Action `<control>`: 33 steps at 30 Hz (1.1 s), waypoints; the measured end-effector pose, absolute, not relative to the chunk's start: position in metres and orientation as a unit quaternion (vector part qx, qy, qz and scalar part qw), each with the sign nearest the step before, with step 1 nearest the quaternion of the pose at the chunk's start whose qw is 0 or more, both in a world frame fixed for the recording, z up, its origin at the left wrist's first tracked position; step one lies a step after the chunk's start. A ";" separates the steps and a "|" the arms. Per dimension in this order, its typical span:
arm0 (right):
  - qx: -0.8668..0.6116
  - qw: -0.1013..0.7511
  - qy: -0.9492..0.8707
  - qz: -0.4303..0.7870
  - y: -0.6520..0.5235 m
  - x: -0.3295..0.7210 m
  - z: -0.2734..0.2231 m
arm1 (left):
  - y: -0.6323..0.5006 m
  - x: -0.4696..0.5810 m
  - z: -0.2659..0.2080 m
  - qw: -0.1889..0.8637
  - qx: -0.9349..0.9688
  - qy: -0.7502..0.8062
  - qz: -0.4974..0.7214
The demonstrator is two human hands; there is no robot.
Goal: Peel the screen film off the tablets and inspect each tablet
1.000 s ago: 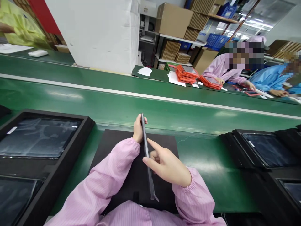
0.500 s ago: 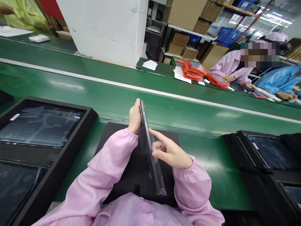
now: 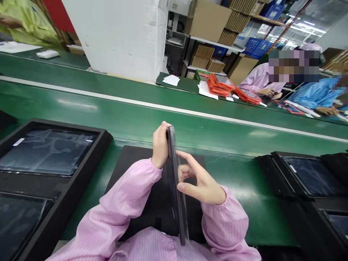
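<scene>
A thin dark tablet [image 3: 176, 188] stands on edge in front of me, its narrow side facing up, with a clear plastic film or sleeve along its right face. My left hand [image 3: 160, 144] grips its far end from the left; most of those fingers are hidden behind it. On the right side, my right hand [image 3: 199, 177] has its index finger stretched out against the tablet, the thumb near its edge and the other fingers curled. Below lies a flat black board or pad [image 3: 146, 203] on the green surface.
To the left, a black foam tray [image 3: 94, 152] holds film-covered tablets [image 3: 51, 150]. More black trays [image 3: 274, 174] with tablets stand at the right. Beyond the green conveyor [image 3: 130, 125], orange-red cases [image 3: 219, 85] lie near a co-worker in pink [image 3: 257, 78] and another in blue [image 3: 310, 96].
The tablet has turned more upright in view and its near end has come closer to my body. Both hands have shifted slightly nearer and to the right with it.
</scene>
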State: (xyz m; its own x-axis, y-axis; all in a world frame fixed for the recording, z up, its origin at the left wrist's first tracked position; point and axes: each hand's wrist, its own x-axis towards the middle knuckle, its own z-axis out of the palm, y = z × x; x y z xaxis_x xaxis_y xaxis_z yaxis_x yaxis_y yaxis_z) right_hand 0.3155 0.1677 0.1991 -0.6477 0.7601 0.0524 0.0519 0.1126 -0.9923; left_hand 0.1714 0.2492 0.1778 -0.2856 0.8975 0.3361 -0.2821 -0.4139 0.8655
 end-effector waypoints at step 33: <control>-0.452 0.379 -0.654 0.473 0.178 0.273 0.159 | 0.294 0.181 0.120 0.594 0.328 0.241 0.694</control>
State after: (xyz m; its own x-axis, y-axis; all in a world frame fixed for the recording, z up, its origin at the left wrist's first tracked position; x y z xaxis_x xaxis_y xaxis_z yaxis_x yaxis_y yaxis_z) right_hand 0.2734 0.1783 0.1592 -0.3038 0.9503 0.0680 0.2331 0.1433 -0.9618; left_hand 0.1807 0.2941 0.1197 -0.0786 0.9825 0.1688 -0.6660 -0.1777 0.7244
